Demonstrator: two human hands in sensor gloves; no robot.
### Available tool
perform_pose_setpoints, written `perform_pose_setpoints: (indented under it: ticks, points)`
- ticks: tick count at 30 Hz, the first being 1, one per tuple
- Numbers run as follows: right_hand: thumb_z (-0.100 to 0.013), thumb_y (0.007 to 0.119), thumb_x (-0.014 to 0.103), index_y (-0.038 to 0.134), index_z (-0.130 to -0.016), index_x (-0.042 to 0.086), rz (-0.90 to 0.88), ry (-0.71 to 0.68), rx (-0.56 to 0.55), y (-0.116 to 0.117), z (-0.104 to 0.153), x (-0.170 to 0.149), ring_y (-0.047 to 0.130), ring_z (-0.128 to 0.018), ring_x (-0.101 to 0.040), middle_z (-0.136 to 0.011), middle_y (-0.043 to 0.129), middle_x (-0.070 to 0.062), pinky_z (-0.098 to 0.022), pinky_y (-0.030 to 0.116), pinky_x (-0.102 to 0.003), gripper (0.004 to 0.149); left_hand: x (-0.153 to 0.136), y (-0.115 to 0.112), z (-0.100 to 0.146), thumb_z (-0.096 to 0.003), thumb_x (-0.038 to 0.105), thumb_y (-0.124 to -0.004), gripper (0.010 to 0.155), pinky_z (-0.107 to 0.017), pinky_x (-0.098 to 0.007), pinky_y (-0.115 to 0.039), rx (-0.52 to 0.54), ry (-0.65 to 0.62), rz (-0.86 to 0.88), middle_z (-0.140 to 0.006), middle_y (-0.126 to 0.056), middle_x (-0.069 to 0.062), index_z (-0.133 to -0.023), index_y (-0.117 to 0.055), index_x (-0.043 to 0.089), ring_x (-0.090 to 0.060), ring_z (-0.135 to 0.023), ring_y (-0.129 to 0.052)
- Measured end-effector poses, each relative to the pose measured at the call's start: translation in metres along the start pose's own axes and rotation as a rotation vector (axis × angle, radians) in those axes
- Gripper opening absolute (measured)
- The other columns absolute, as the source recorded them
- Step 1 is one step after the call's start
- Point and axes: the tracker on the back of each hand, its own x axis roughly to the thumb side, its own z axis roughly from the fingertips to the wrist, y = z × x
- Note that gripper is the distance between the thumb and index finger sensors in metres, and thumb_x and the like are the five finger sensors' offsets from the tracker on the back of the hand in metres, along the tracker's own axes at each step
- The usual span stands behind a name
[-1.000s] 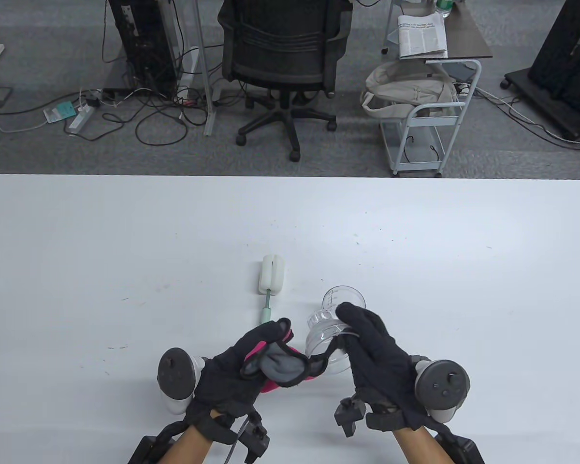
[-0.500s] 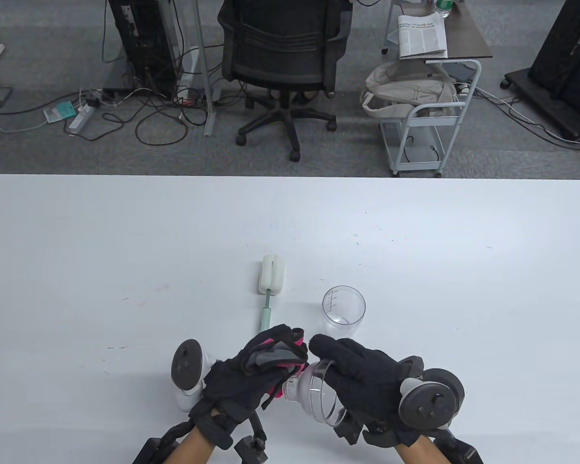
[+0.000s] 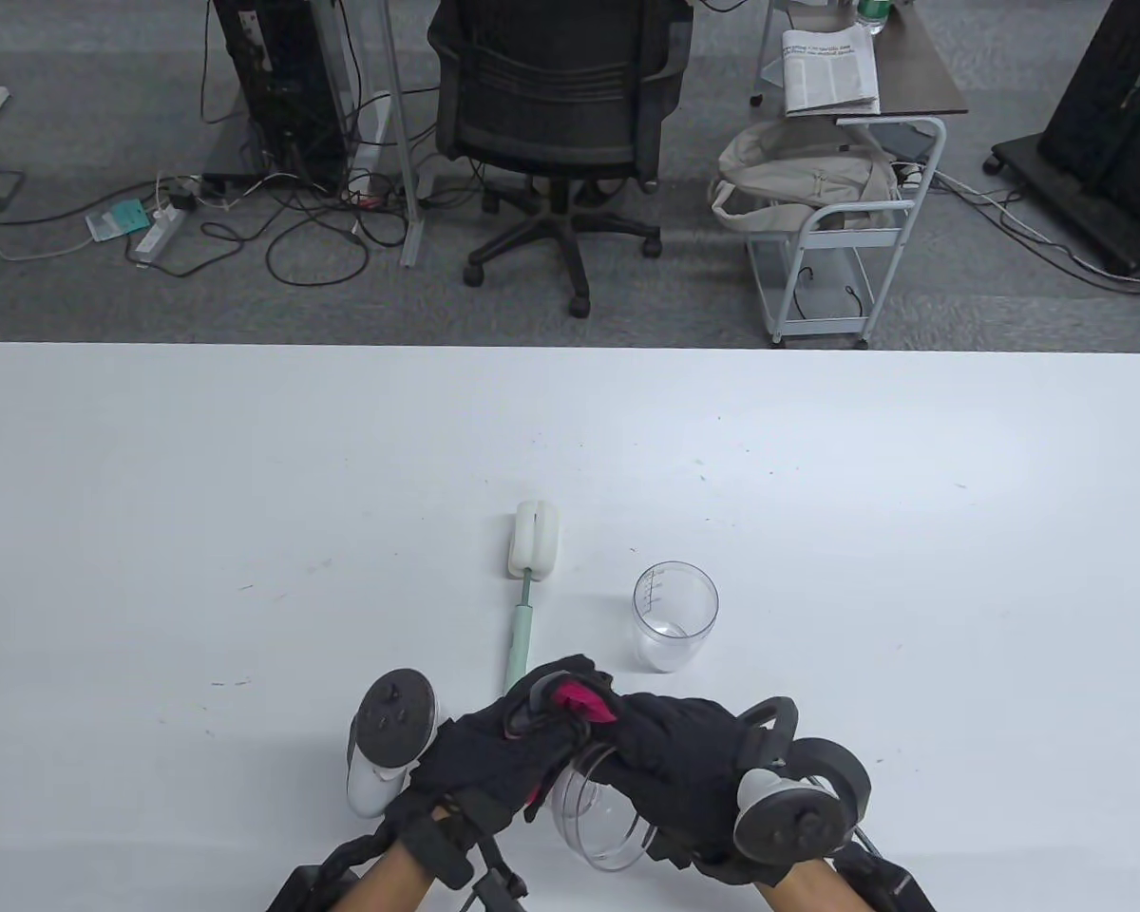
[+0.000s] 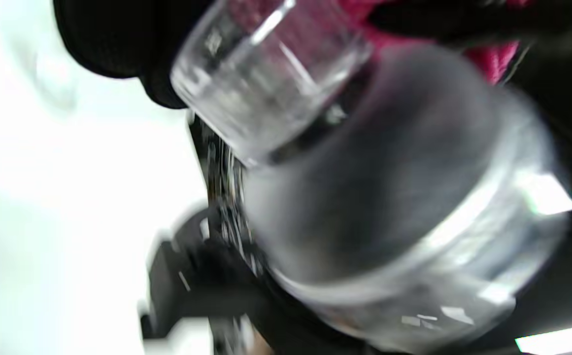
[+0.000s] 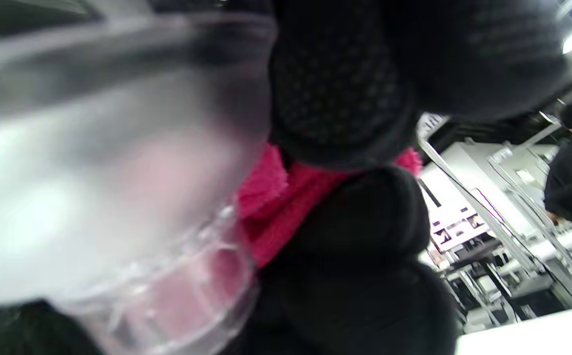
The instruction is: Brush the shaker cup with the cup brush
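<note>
The clear shaker cup [image 3: 676, 617] stands upright and open on the white table [image 3: 247, 475]. The cup brush [image 3: 535, 560], with a white sponge head and a pale green handle, lies flat to the cup's left. My right hand [image 3: 670, 750] grips a clear shaker top part [image 3: 598, 817], its wide mouth turned up toward the table camera. That part shows blurred in the left wrist view [image 4: 389, 197] and the right wrist view [image 5: 93, 172]. My left hand [image 3: 508, 746] holds a pink fabric piece [image 3: 581, 698] pressed against the part's narrow end. The fabric shows in the right wrist view [image 5: 286, 212].
Both hands are close together at the table's near edge, just in front of the brush handle's end. Beyond the far edge stand an office chair [image 3: 556, 104] and a small cart [image 3: 836, 237].
My right hand has taken the clear top part off the cup and brought it toward the near edge, tipping its mouth up. My left hand with the fabric closed in against it. The cup stays standing.
</note>
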Motion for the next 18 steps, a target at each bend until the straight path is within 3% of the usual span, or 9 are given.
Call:
perform_pose_setpoints:
  ticks: [2, 5, 8, 10, 12, 13, 15, 17, 18]
  points:
    - [-0.043, 0.09, 0.038, 0.079, -0.081, 0.01, -0.083, 0.027, -0.018, -0.002, 0.001, -0.001, 0.101, -0.031, -0.015, -0.062, 0.091, -0.006, -0.025, 0.094, -0.032, 0.049, -0.002, -0.002, 0.0, -0.0621, 0.057, -0.067, 0.071, -0.059, -0.063, -0.071, -0.051, 0.068, 0.081, -0.104, -0.073, -0.026, -0.113, -0.041, 0.016, -0.051, -0.087, -0.081]
    - [-0.043, 0.089, 0.04, 0.079, -0.081, 0.014, -0.094, 0.04, -0.027, -0.003, 0.001, -0.001, 0.1, -0.034, -0.014, -0.063, 0.09, -0.004, -0.027, 0.094, -0.031, 0.047, -0.003, -0.002, -0.001, -0.0617, 0.059, -0.066, 0.071, -0.054, -0.06, -0.077, -0.057, 0.067, 0.065, -0.098, -0.08, -0.025, -0.112, -0.045, 0.014, -0.048, -0.08, -0.088]
    - [-0.043, 0.088, 0.04, 0.08, -0.082, 0.017, -0.203, 0.087, -0.019, -0.006, 0.001, -0.007, 0.099, -0.037, -0.015, -0.065, 0.09, -0.003, -0.03, 0.093, -0.032, 0.046, -0.005, -0.004, -0.002, -0.0628, 0.057, -0.065, 0.07, -0.051, -0.057, -0.079, -0.12, 0.063, 0.161, -0.095, -0.082, -0.024, -0.112, -0.043, 0.012, -0.046, -0.076, -0.092]
    - [-0.044, 0.086, 0.042, 0.078, -0.084, 0.02, -0.296, 0.13, -0.067, -0.011, 0.001, -0.012, 0.099, -0.04, -0.014, -0.068, 0.089, -0.001, -0.032, 0.093, -0.031, 0.046, -0.007, -0.005, -0.003, -0.0632, 0.054, -0.067, 0.069, -0.049, -0.056, -0.081, -0.089, 0.072, 0.185, -0.093, -0.083, -0.024, -0.112, -0.042, 0.011, -0.044, -0.072, -0.095]
    - [-0.048, 0.083, 0.041, 0.074, -0.087, 0.021, -0.469, 0.219, -0.154, -0.016, 0.002, -0.016, 0.096, -0.043, -0.016, -0.071, 0.085, -0.002, -0.035, 0.09, -0.033, 0.045, -0.013, -0.008, -0.005, -0.0632, 0.05, -0.068, 0.068, -0.048, -0.055, -0.082, -0.062, 0.103, 0.104, -0.094, -0.082, -0.024, -0.112, -0.04, 0.012, -0.042, -0.069, -0.097]
    - [-0.05, 0.083, 0.038, 0.073, -0.087, 0.019, -0.474, 0.232, -0.181, -0.019, 0.002, -0.016, 0.095, -0.044, -0.019, -0.072, 0.084, -0.005, -0.036, 0.088, -0.036, 0.043, -0.013, -0.013, -0.008, -0.0635, 0.05, -0.068, 0.069, -0.048, -0.053, -0.083, -0.069, 0.071, 0.069, -0.097, -0.079, -0.024, -0.113, -0.037, 0.013, -0.04, -0.07, -0.097]
    - [-0.054, 0.079, 0.039, 0.072, -0.088, 0.017, -0.26, 0.162, -0.215, -0.021, 0.005, -0.014, 0.095, -0.042, -0.018, -0.071, 0.083, -0.007, -0.034, 0.089, -0.035, 0.041, -0.011, -0.024, -0.01, -0.0645, 0.045, -0.066, 0.071, -0.051, -0.053, -0.083, -0.061, -0.003, 0.074, -0.105, -0.068, -0.025, -0.115, -0.024, 0.018, -0.039, -0.075, -0.095]
    - [-0.057, 0.075, 0.042, 0.071, -0.088, 0.017, -0.005, 0.085, -0.225, -0.025, 0.007, -0.012, 0.097, -0.039, -0.014, -0.069, 0.084, -0.006, -0.031, 0.092, -0.031, 0.04, -0.006, -0.031, -0.008, -0.0626, 0.037, -0.069, 0.072, -0.053, -0.056, -0.081, 0.097, -0.067, 0.025, -0.111, -0.058, -0.026, -0.114, -0.021, 0.021, -0.043, -0.078, -0.092]
    - [-0.058, 0.075, 0.041, 0.071, -0.088, 0.016, 0.017, 0.084, -0.234, -0.026, 0.007, -0.012, 0.097, -0.037, -0.013, -0.067, 0.084, -0.007, -0.029, 0.092, -0.031, 0.039, -0.005, -0.032, -0.009, -0.0618, 0.033, -0.069, 0.075, -0.055, -0.056, -0.081, 0.125, -0.105, -0.018, -0.113, -0.05, -0.026, -0.113, -0.015, 0.022, -0.044, -0.084, -0.087]
